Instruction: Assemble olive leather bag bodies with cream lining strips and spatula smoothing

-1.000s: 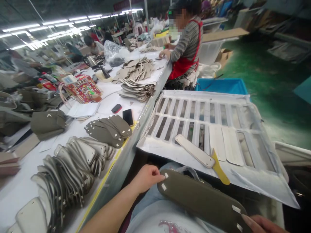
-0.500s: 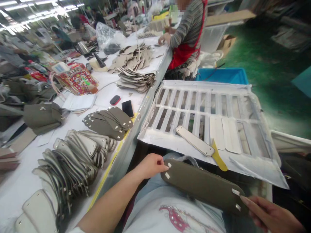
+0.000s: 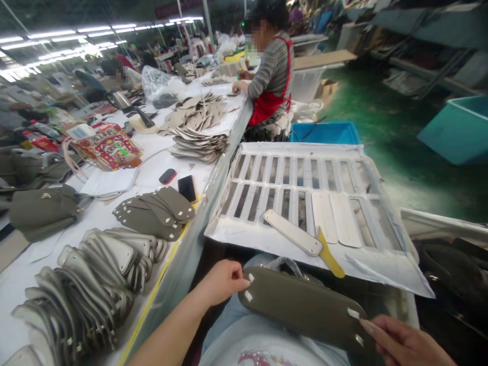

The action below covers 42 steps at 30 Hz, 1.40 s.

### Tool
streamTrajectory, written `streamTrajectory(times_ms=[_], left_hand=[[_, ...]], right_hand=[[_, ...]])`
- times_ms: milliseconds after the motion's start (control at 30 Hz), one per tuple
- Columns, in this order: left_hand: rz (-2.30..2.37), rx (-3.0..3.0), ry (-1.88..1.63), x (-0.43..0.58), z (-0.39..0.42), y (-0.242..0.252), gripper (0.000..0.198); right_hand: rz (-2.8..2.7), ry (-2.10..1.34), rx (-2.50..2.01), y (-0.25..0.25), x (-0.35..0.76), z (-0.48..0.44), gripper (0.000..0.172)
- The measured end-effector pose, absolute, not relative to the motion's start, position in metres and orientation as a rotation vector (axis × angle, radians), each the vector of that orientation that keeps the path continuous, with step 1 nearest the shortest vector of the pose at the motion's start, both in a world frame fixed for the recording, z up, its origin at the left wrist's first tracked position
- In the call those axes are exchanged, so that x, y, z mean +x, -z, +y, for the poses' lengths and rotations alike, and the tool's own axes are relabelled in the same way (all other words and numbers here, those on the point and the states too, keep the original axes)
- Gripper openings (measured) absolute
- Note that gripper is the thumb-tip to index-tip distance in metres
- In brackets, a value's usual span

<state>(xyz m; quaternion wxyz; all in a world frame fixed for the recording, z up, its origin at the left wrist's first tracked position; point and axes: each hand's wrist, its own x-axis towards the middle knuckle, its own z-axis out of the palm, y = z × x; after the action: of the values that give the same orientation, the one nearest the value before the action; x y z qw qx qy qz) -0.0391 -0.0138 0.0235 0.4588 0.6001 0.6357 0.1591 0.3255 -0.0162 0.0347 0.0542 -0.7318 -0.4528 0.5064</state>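
Note:
I hold a long olive-green leather piece (image 3: 301, 307) with small white tabs at both ends, level over my lap. My left hand (image 3: 223, 280) pinches its left end with closed fingers. My right hand (image 3: 400, 341) grips its right end at the lower right corner of the view. Just beyond the piece lies a white slotted tray (image 3: 305, 183) with a cream strip (image 3: 292, 233), a yellow scraper (image 3: 330, 256) and two pale strips (image 3: 335, 218) on it.
On the long white table (image 3: 114, 208) to my left lie fanned stacks of grey pieces (image 3: 87, 274) and olive pieces (image 3: 156, 211), a black phone (image 3: 187, 187) and a colourful bag (image 3: 109, 150). A person in a red apron (image 3: 270, 76) works further along. Blue bins (image 3: 324, 133) stand on the green floor.
The view has shifted slightly up and to the right. Both hands keep hold of the olive piece, which stays over my lap.

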Motion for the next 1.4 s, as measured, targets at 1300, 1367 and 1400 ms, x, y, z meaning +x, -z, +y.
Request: streamTrajectory(times_ms=[1300,1367,1400], left_hand=[[1.108,2.435,-0.288,0.165,-0.008,-0.026,0.065],[1.086,2.469,-0.324,0.160,-0.009,-0.025,0.077],[1.061,2.512,-0.353,0.157,-0.010,-0.024,0.083]], right_hand=[[-1.770,-0.977,-2.010,-0.042,0.341,-0.032,0.025],[-1.739,-0.979,-2.006,-0.038,0.341,-0.033,0.025],[-1.717,-0.987,-2.003,-0.035,0.341,-0.034,0.025]])
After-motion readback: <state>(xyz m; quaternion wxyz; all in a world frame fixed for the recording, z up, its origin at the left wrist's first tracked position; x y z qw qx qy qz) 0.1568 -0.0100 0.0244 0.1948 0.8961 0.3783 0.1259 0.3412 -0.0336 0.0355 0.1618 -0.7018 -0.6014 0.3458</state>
